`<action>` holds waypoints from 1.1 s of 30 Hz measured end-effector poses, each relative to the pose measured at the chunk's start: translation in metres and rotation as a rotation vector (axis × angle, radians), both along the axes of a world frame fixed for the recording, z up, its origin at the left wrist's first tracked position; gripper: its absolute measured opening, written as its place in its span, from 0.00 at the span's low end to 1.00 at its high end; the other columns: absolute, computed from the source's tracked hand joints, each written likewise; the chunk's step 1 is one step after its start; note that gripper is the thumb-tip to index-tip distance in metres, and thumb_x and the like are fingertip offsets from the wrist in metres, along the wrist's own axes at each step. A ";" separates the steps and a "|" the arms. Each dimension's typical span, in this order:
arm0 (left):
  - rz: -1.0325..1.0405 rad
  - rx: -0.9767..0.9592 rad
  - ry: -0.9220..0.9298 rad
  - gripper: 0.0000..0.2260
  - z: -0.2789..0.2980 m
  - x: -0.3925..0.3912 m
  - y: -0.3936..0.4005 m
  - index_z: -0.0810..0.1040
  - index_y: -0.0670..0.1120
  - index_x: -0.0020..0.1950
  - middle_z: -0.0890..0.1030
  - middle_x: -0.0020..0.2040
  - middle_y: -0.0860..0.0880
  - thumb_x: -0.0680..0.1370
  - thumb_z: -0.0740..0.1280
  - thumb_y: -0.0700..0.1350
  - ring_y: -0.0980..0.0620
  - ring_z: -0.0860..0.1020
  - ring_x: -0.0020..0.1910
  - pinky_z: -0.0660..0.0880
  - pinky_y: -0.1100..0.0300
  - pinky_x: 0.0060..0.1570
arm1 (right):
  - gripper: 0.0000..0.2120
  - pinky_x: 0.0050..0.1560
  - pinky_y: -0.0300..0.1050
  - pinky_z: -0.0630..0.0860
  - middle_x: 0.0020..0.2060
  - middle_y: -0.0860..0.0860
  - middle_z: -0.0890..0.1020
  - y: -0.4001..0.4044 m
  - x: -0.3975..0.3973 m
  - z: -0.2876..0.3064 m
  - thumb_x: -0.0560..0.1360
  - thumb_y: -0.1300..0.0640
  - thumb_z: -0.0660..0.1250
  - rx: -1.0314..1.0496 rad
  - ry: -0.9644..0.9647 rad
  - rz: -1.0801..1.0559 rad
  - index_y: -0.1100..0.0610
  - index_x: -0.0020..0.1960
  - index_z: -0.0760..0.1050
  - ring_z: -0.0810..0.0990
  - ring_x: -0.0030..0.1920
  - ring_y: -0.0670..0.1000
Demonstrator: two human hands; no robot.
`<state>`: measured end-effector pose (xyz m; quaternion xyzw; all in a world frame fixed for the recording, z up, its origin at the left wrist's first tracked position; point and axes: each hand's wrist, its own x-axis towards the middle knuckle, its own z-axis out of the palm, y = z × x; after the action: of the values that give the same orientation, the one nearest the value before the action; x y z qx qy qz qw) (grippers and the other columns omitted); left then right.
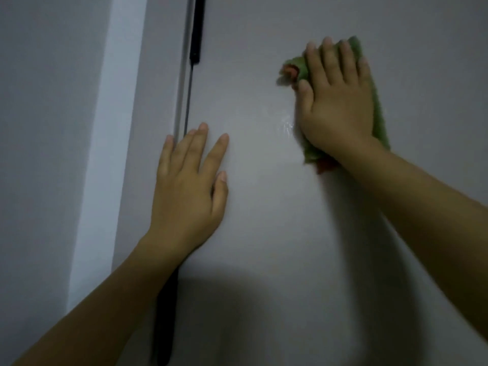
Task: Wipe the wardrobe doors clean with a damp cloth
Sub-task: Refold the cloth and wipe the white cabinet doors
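A pale grey wardrobe door (290, 220) fills most of the view. My right hand (338, 101) lies flat on a folded green cloth (379, 114) with orange patches, pressing it against the door at the upper right. A wet, shiny streak (286, 126) shows just left of the cloth. My left hand (187, 186) rests flat on the door with fingers spread, holding nothing, next to the door's left edge.
A black handle strip (196, 30) runs down the door's left edge, with a lower part (165, 326) under my left forearm. A thin dark gap (188, 96) separates this door from a lighter panel (111, 128) and the grey surface at the left.
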<state>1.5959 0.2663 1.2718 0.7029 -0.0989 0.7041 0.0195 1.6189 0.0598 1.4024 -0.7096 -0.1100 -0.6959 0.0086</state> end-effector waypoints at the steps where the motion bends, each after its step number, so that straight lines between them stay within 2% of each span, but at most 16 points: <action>1: -0.033 -0.053 -0.006 0.24 -0.006 -0.001 0.002 0.61 0.47 0.76 0.60 0.76 0.41 0.79 0.52 0.48 0.44 0.58 0.75 0.42 0.50 0.74 | 0.27 0.76 0.53 0.42 0.77 0.54 0.51 0.018 0.000 -0.008 0.81 0.46 0.43 0.030 -0.002 0.015 0.53 0.78 0.48 0.46 0.77 0.56; 3: -0.055 -0.147 -0.037 0.25 -0.025 -0.001 0.006 0.61 0.46 0.76 0.59 0.76 0.41 0.78 0.52 0.47 0.44 0.57 0.75 0.43 0.49 0.73 | 0.27 0.76 0.55 0.45 0.76 0.55 0.57 0.047 0.002 -0.051 0.80 0.47 0.47 -0.152 -0.036 0.087 0.55 0.77 0.54 0.51 0.76 0.57; 6: -0.057 -0.126 -0.070 0.26 -0.045 0.002 0.014 0.62 0.43 0.75 0.59 0.76 0.40 0.77 0.54 0.44 0.44 0.55 0.75 0.46 0.47 0.74 | 0.26 0.75 0.56 0.50 0.75 0.54 0.61 0.052 -0.003 -0.134 0.80 0.47 0.50 -0.611 -0.002 0.110 0.54 0.76 0.59 0.55 0.76 0.56; 8: -0.078 -0.138 -0.073 0.26 -0.049 0.003 0.016 0.62 0.41 0.75 0.59 0.76 0.40 0.76 0.55 0.42 0.44 0.55 0.76 0.47 0.48 0.75 | 0.26 0.75 0.55 0.50 0.75 0.52 0.60 0.035 -0.005 -0.135 0.80 0.47 0.50 -0.728 0.048 0.069 0.53 0.76 0.58 0.55 0.76 0.55; 11: -0.017 -0.129 -0.100 0.25 -0.059 0.005 0.016 0.62 0.40 0.75 0.60 0.75 0.39 0.77 0.57 0.41 0.42 0.56 0.76 0.50 0.45 0.74 | 0.26 0.75 0.54 0.51 0.75 0.54 0.61 0.032 -0.003 -0.080 0.80 0.47 0.48 -0.502 -0.026 0.050 0.54 0.76 0.58 0.56 0.76 0.55; 13: 0.014 -0.126 -0.110 0.25 -0.067 0.006 0.018 0.62 0.39 0.75 0.60 0.75 0.38 0.77 0.57 0.41 0.42 0.57 0.75 0.53 0.44 0.74 | 0.27 0.76 0.54 0.47 0.76 0.53 0.56 0.047 -0.002 -0.047 0.81 0.46 0.45 -0.263 -0.021 0.037 0.54 0.77 0.52 0.51 0.77 0.55; 15: 0.030 -0.116 -0.120 0.25 -0.071 0.006 0.018 0.63 0.39 0.74 0.61 0.75 0.38 0.77 0.57 0.42 0.41 0.58 0.75 0.54 0.43 0.73 | 0.27 0.76 0.55 0.45 0.77 0.54 0.53 0.067 -0.001 -0.061 0.81 0.46 0.43 -0.176 -0.014 0.036 0.54 0.78 0.49 0.48 0.77 0.55; 16: 0.032 -0.113 -0.123 0.25 -0.072 0.006 0.018 0.63 0.39 0.74 0.61 0.75 0.38 0.77 0.58 0.42 0.41 0.58 0.75 0.54 0.43 0.73 | 0.27 0.75 0.56 0.46 0.77 0.54 0.53 0.072 0.000 -0.083 0.81 0.47 0.45 -0.240 -0.004 0.048 0.54 0.78 0.50 0.49 0.77 0.56; 19: 0.029 -0.110 -0.115 0.25 -0.072 0.006 0.020 0.64 0.40 0.74 0.60 0.75 0.38 0.77 0.59 0.43 0.41 0.58 0.75 0.53 0.43 0.73 | 0.26 0.75 0.58 0.51 0.76 0.54 0.58 0.055 -0.004 -0.160 0.80 0.48 0.49 -0.613 0.029 0.072 0.55 0.77 0.56 0.53 0.76 0.57; 21: 0.028 -0.108 -0.091 0.25 -0.073 0.005 0.021 0.64 0.40 0.74 0.60 0.75 0.38 0.77 0.59 0.43 0.41 0.57 0.75 0.52 0.43 0.74 | 0.25 0.74 0.57 0.53 0.75 0.54 0.60 0.026 -0.005 -0.157 0.81 0.48 0.50 -0.691 0.019 0.074 0.54 0.76 0.58 0.55 0.76 0.56; 23: 0.030 -0.108 -0.087 0.25 -0.074 0.005 0.021 0.63 0.40 0.74 0.60 0.75 0.38 0.77 0.59 0.43 0.41 0.57 0.75 0.53 0.43 0.74 | 0.25 0.75 0.55 0.52 0.75 0.54 0.60 0.008 -0.004 -0.123 0.81 0.48 0.49 -0.548 0.000 0.042 0.53 0.76 0.56 0.55 0.76 0.56; 25: 0.045 -0.119 -0.094 0.25 -0.075 0.005 0.019 0.63 0.40 0.74 0.60 0.75 0.38 0.77 0.58 0.42 0.41 0.57 0.75 0.54 0.43 0.73 | 0.26 0.76 0.53 0.46 0.76 0.54 0.55 0.005 -0.006 -0.090 0.81 0.47 0.47 -0.320 0.028 0.018 0.52 0.77 0.50 0.51 0.77 0.55; 27: 0.054 -0.151 -0.087 0.26 -0.078 0.005 0.015 0.62 0.41 0.75 0.60 0.75 0.38 0.77 0.58 0.42 0.41 0.57 0.75 0.54 0.43 0.73 | 0.27 0.76 0.53 0.43 0.77 0.54 0.52 0.022 -0.006 -0.094 0.81 0.47 0.45 -0.103 0.040 0.025 0.53 0.78 0.48 0.48 0.77 0.55; 28: 0.053 -0.168 -0.072 0.26 -0.082 0.005 0.013 0.61 0.41 0.76 0.60 0.75 0.38 0.77 0.58 0.42 0.41 0.56 0.75 0.53 0.43 0.74 | 0.27 0.76 0.54 0.43 0.77 0.55 0.52 0.032 -0.008 -0.112 0.81 0.47 0.46 -0.070 0.045 0.022 0.54 0.78 0.48 0.47 0.77 0.56; 30: 0.050 -0.181 -0.041 0.27 -0.091 0.004 0.011 0.58 0.42 0.76 0.58 0.76 0.39 0.77 0.57 0.43 0.42 0.55 0.76 0.51 0.45 0.74 | 0.27 0.75 0.56 0.45 0.76 0.55 0.55 0.043 -0.008 -0.162 0.80 0.48 0.49 -0.238 0.071 0.065 0.55 0.78 0.52 0.50 0.77 0.58; 33: 0.049 -0.181 -0.009 0.27 -0.096 0.002 0.011 0.57 0.43 0.77 0.56 0.76 0.39 0.78 0.55 0.45 0.42 0.53 0.76 0.49 0.45 0.74 | 0.26 0.75 0.56 0.49 0.75 0.55 0.58 0.026 -0.011 -0.204 0.80 0.48 0.50 -0.692 0.088 0.062 0.55 0.77 0.56 0.54 0.76 0.57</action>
<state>1.5978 0.2769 1.1754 0.6975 -0.0175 0.7134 0.0654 1.6078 0.0857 1.1984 -0.6960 -0.3603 -0.5857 -0.2067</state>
